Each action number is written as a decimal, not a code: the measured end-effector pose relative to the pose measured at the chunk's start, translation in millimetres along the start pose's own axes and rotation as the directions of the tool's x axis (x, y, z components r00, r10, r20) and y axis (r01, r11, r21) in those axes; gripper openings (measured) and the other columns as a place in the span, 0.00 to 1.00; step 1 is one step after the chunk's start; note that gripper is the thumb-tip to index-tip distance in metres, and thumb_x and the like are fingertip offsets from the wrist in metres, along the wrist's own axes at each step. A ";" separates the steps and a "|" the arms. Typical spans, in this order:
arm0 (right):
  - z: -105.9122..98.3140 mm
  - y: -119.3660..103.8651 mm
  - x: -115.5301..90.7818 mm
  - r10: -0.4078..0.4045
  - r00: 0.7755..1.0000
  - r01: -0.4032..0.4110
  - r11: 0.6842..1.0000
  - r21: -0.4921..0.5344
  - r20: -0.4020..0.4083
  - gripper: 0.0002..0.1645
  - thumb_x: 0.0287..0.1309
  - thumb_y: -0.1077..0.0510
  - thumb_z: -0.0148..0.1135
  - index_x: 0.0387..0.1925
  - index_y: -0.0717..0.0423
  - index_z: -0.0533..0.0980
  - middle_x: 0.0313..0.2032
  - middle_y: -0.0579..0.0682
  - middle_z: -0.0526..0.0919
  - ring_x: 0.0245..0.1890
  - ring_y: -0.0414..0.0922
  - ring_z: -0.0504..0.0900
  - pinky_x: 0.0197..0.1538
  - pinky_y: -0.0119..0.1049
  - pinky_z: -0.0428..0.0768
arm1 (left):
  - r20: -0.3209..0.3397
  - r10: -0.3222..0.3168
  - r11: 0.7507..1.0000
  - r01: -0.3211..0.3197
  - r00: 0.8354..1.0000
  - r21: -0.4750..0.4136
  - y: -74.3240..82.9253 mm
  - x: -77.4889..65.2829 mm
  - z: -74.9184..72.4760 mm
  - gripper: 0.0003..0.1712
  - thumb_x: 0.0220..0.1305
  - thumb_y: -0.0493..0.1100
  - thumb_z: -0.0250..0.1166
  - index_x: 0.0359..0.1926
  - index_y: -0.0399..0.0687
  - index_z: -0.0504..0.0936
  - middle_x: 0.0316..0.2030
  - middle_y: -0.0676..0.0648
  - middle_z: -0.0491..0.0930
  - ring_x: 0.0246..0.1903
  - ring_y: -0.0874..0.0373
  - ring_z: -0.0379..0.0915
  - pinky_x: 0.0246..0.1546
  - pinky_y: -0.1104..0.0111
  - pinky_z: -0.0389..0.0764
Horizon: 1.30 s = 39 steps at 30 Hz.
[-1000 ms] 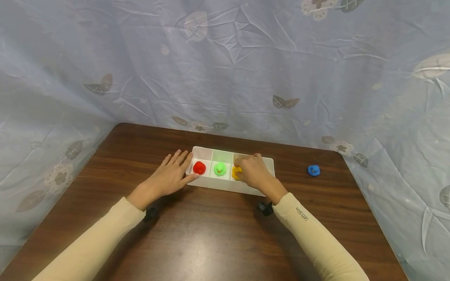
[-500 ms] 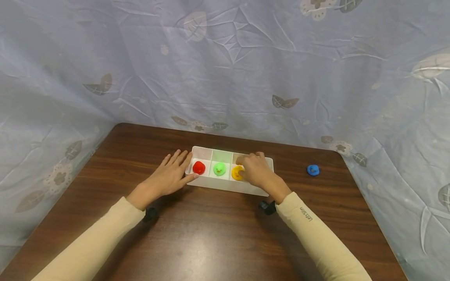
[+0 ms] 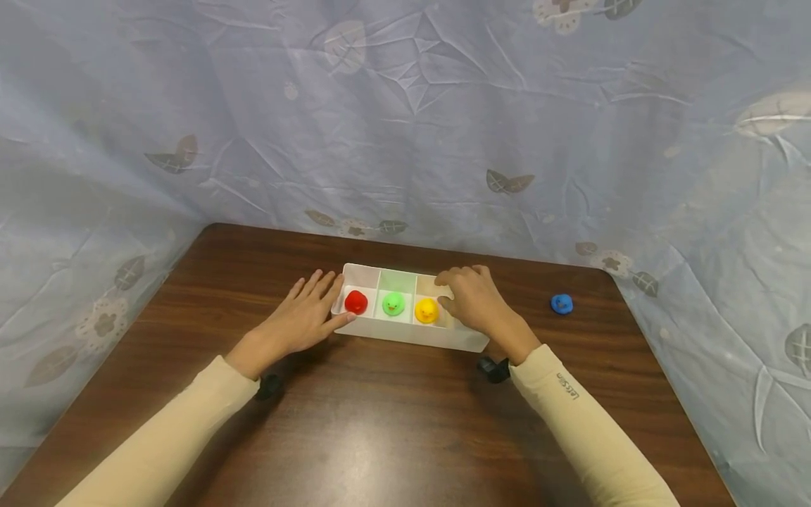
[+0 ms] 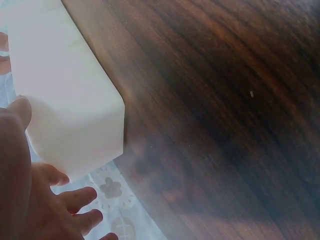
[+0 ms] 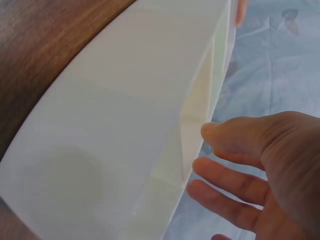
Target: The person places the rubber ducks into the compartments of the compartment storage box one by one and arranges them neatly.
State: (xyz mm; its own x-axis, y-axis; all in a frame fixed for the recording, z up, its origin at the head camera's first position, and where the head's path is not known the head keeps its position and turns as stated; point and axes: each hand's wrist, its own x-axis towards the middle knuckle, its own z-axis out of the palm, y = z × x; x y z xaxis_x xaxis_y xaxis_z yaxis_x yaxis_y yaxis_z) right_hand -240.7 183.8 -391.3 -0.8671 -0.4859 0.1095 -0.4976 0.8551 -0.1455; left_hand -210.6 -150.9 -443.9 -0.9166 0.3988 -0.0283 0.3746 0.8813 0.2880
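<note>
A long white divided tray (image 3: 408,334) lies on the table, its front wall large in the right wrist view. From left to right, separate compartments hold a red rubber duck (image 3: 356,302), a green rubber duck (image 3: 393,304) and a yellow rubber duck (image 3: 427,310). My left hand (image 3: 293,322) rests against the tray's left end with spread, straight fingers, the thumb at the front rim. My right hand (image 3: 479,301) is over the tray's right end, fingers loosely bent and holding nothing; it covers part of the rightmost compartment. Well to its right sits a blue rubber duck (image 3: 561,304) on the table.
The dark wood-grain table (image 3: 355,436) has rounded far corners. Behind it and along both sides hangs a pale blue-grey curtain (image 3: 380,127) with leaf and flower prints. A dark wrist mount (image 3: 493,370) shows below my right wrist.
My right hand has let go of the yellow duck and moved right, leaving the duck in the third compartment. My left hand has stayed at the tray's left end.
</note>
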 end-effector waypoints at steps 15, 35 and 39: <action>-7.0 34.8 -21.7 0.105 0.994 -0.106 0.992 0.071 0.018 0.22 0.69 0.57 0.71 0.61 0.58 0.83 0.59 0.57 0.89 0.60 0.59 0.86 0.71 0.70 0.67 | -0.004 0.001 1.000 -0.001 1.000 0.003 0.4 0.0 0.6 0.54 0.80 0.72 0.48 0.86 0.39 0.48 0.85 0.32 0.49 0.85 0.31 0.41 0.84 0.35 0.46; -17.5 84.7 -62.9 0.262 0.965 -0.263 0.956 0.129 0.026 0.23 0.72 0.55 0.68 0.64 0.59 0.80 0.63 0.64 0.85 0.56 0.64 0.87 0.70 0.72 0.63 | -0.001 0.006 1.000 -0.006 1.000 -0.007 -0.3 -0.3 0.1 0.54 0.79 0.73 0.47 0.86 0.40 0.47 0.85 0.32 0.49 0.85 0.31 0.40 0.83 0.34 0.46; -21.1 93.4 -71.0 0.284 0.958 -0.285 0.951 0.117 0.029 0.24 0.72 0.54 0.68 0.65 0.60 0.79 0.63 0.66 0.84 0.57 0.66 0.86 0.69 0.71 0.63 | -0.002 0.007 1.000 -0.007 1.000 -0.003 -0.8 0.2 -0.2 0.54 0.79 0.73 0.46 0.86 0.39 0.47 0.85 0.32 0.48 0.85 0.31 0.40 0.83 0.34 0.46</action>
State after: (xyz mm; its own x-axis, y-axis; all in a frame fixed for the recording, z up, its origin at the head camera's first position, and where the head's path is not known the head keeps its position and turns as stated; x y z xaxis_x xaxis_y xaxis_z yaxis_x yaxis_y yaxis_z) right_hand -225.1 302.0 -391.9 -0.9730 -0.2282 0.0348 -0.2285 0.9311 -0.2844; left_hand -211.1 -151.6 -444.0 -0.9144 0.4041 -0.0242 0.3802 0.8779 0.2911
